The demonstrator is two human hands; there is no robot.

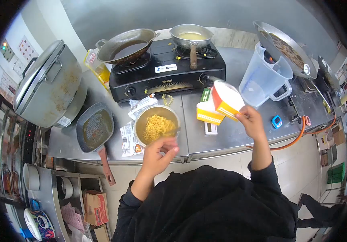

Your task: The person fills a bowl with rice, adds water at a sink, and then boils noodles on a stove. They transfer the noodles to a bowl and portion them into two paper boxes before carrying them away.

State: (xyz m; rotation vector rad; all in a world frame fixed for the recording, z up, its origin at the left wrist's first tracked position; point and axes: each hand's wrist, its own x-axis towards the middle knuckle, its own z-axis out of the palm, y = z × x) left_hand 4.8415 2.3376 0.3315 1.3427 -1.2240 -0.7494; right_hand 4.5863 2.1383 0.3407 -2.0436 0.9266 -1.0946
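Observation:
My left hand (159, 155) is at the near edge of a metal bowl (139, 125) of yellow noodles (157, 126). Its fingers are curled; a blurred utensil seems to lie over the noodles, and what the fingers hold is hard to make out. Between the thumb and fingers of my right hand (252, 121) is a red, yellow and white paper container (226, 101), tilted, its white inside showing. Just left of it, touching or overlapping, stands a similar green and yellow container (209, 112). A small white device (211, 128) lies below them.
A black gas stove (167, 74) carries a wok (125, 46) and a saucepan (191, 36). Around are a square pan (97, 127), crumpled packets (130, 139), an oil bottle (97, 70), a large pot (54, 88), a plastic jug (262, 80) and a blue timer (277, 122).

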